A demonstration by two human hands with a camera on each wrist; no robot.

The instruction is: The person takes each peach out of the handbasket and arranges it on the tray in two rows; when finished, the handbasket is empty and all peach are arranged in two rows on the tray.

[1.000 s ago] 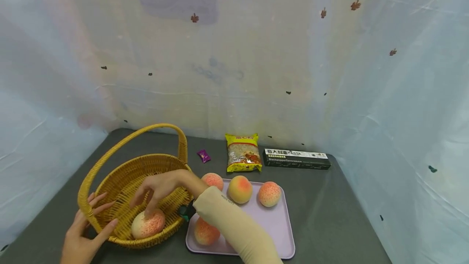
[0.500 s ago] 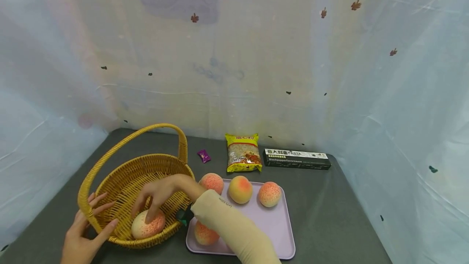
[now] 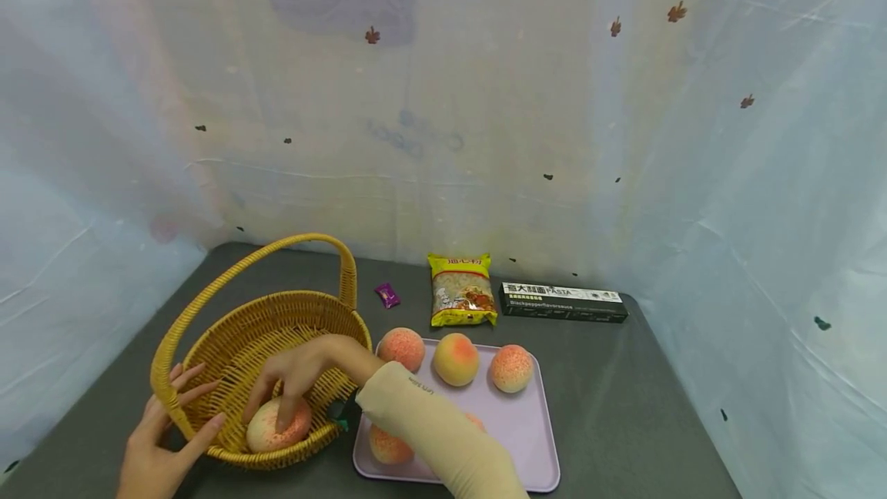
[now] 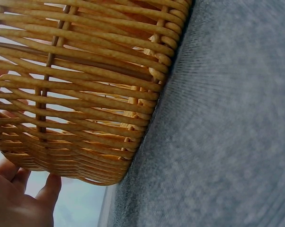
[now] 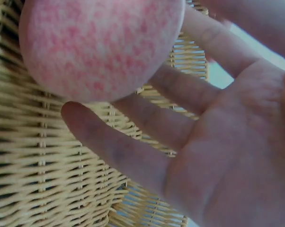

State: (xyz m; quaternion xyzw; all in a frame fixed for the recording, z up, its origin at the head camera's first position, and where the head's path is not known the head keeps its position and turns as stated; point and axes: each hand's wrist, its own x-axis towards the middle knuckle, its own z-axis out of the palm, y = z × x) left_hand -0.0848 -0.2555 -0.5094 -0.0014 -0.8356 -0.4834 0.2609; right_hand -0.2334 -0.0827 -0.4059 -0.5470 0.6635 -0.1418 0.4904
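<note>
A yellow wicker basket (image 3: 291, 306) with a tall arched handle stands at the left of the table. My left hand (image 3: 155, 457) holds its near left side by the handle's foot, fingers inside the rim; in the left wrist view that hand (image 4: 24, 201) shows at the woven wall. Low inside the basket lies a speckled pink and cream peach (image 3: 263, 431). My right hand (image 3: 298, 376) reaches over the right rim and holds this peach from above, thumb and fingers on it. In the right wrist view the peach (image 5: 102, 47) sits against the fingers.
Right of the basket is a lilac tray (image 3: 527, 437) with several peaches (image 3: 456, 359), partly under the right sleeve (image 3: 436, 422). Behind lie a purple wrapped sweet (image 3: 387, 296), a yellow food packet (image 3: 462, 291) and a black pasta box (image 3: 563, 303). Pale sheeting surrounds the table.
My right hand has sunk slightly and settled lower around the peach. The right sleeve has shifted a little left, baring part of another peach on the tray. My left hand keeps its place.
</note>
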